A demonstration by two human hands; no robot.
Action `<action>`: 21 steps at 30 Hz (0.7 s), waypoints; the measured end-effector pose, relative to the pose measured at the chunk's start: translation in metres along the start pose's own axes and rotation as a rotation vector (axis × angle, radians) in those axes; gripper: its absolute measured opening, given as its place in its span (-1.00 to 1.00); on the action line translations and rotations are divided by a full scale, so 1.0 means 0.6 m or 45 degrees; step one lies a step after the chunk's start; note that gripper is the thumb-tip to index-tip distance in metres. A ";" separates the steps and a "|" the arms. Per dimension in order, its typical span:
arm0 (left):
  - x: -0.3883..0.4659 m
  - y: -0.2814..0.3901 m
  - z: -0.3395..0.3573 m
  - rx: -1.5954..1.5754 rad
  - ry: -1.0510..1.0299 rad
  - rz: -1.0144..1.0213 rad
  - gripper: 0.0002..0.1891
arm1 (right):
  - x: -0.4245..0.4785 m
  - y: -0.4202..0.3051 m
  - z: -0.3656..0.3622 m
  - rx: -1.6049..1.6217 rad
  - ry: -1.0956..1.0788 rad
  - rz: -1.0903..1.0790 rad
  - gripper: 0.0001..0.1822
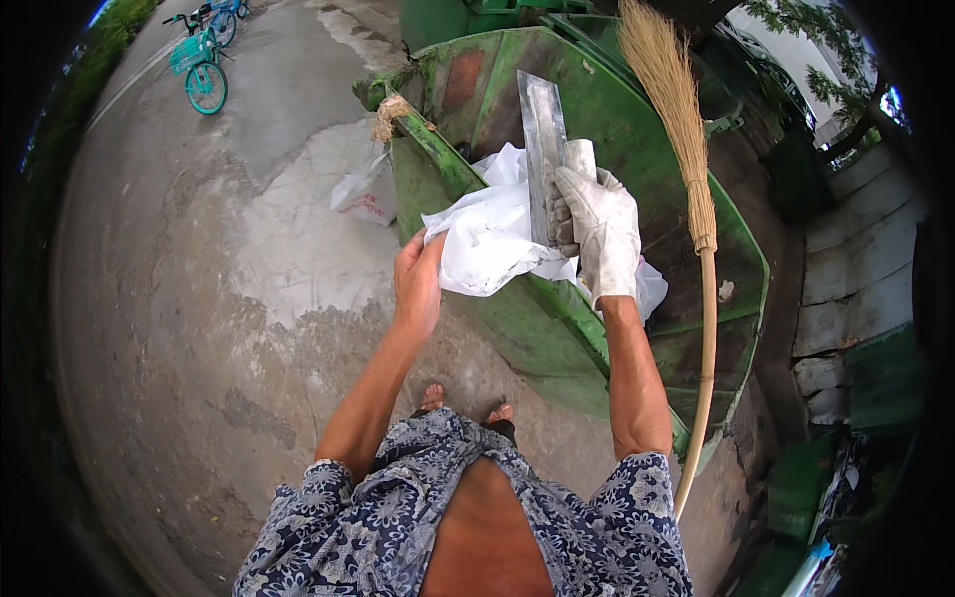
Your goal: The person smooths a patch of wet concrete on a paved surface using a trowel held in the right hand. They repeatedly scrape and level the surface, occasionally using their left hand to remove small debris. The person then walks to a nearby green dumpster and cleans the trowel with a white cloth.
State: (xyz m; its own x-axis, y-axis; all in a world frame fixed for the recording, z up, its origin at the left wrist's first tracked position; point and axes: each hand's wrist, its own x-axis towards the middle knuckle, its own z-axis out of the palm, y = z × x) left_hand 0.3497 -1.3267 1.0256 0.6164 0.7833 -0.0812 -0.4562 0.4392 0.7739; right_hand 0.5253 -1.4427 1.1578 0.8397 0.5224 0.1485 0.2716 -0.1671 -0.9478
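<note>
My bare left hand [419, 280] grips the edge of a crumpled white plastic bag [481, 242] with dark smears on it. In a soiled white work glove, my right hand [606, 227] is closed around the pale round handle [580, 157] of a steel plastering trowel [542, 123]. The trowel's long flat blade points away from me and is streaked with dirt. The bag reaches up against the blade's lower end, below my gloved fingers. Both hands are over the front rim [556, 298] of a green metal dumpster [522, 67], with more white bags [505, 166] inside.
A straw broom [668, 97] with a wooden handle leans across the dumpster's right side. Another white bag [369, 195] with red print hangs outside at the left. Tan matter [389, 116] clings to the rim's corner. Turquoise bicycles [201, 67] stand on the concrete ground [179, 283].
</note>
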 end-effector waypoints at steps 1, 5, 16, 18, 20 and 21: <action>0.008 0.010 0.014 0.007 0.008 0.009 -0.62 | -0.022 -0.009 -0.003 -0.082 0.008 -0.065 -0.57; 0.029 0.026 0.046 0.063 -0.042 0.037 -0.59 | -0.061 0.018 -0.007 -0.358 0.015 -0.205 -0.42; 0.038 -0.009 0.099 0.441 -0.124 0.163 -0.48 | -0.151 0.022 0.023 -0.747 0.215 -0.179 -0.50; 0.045 -0.009 0.105 0.525 -0.129 0.272 -0.42 | -0.164 0.023 0.027 -0.694 0.221 -0.169 -0.50; 0.060 -0.027 0.107 0.577 -0.054 0.407 -0.38 | -0.175 0.031 0.032 -0.710 0.240 -0.225 -0.50; 0.058 -0.026 0.115 0.556 -0.092 0.365 -0.43 | -0.179 0.035 0.028 -0.737 0.273 -0.248 -0.49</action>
State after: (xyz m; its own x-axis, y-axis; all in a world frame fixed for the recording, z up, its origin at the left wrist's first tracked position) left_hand 0.4223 -1.3366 1.0539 0.5557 0.8060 0.2039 -0.3129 -0.0245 0.9495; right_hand 0.4330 -1.4885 1.1174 0.8084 0.4198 0.4125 0.5879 -0.5410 -0.6014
